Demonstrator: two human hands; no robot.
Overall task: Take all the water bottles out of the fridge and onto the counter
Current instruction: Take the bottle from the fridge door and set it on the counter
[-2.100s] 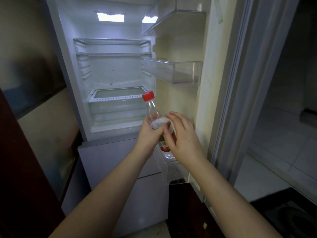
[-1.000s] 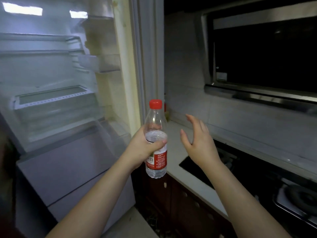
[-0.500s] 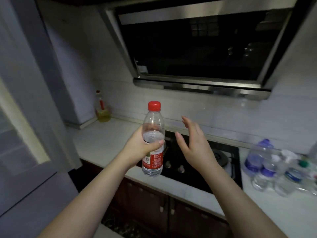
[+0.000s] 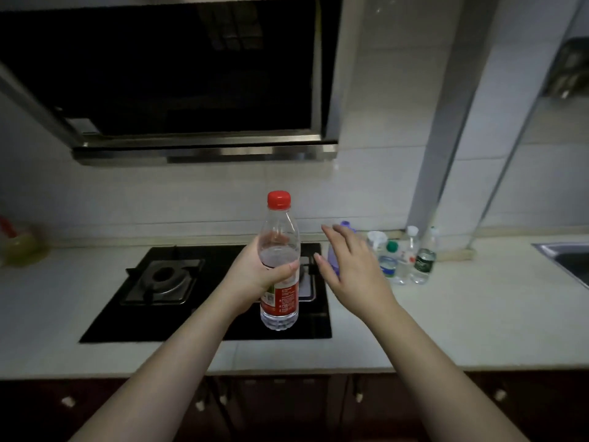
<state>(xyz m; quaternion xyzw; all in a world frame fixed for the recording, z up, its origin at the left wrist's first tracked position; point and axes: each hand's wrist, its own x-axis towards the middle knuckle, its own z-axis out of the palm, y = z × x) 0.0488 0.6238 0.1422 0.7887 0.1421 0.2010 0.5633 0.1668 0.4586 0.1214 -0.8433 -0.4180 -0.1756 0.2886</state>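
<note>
My left hand (image 4: 255,275) grips a clear water bottle (image 4: 279,250) with a red cap and red label, held upright in the air over the black stove top. My right hand (image 4: 350,269) hovers just right of it, fingers spread, holding nothing and not touching the bottle. Several water bottles (image 4: 404,260) stand grouped on the white counter (image 4: 462,320) near the back wall, right of the stove; a purple-capped one is partly hidden behind my right hand. The fridge is out of view.
A black gas hob (image 4: 165,282) with burners is set into the counter below a range hood (image 4: 191,90). A yellowish oil bottle (image 4: 19,247) stands at far left. A sink edge (image 4: 567,260) shows at far right. Dark cabinets run under the counter.
I have turned right, away from the fridge, and now face the stove and counter. My left hand carried the red-capped bottle along; my right hand came off it and stays open beside it.
</note>
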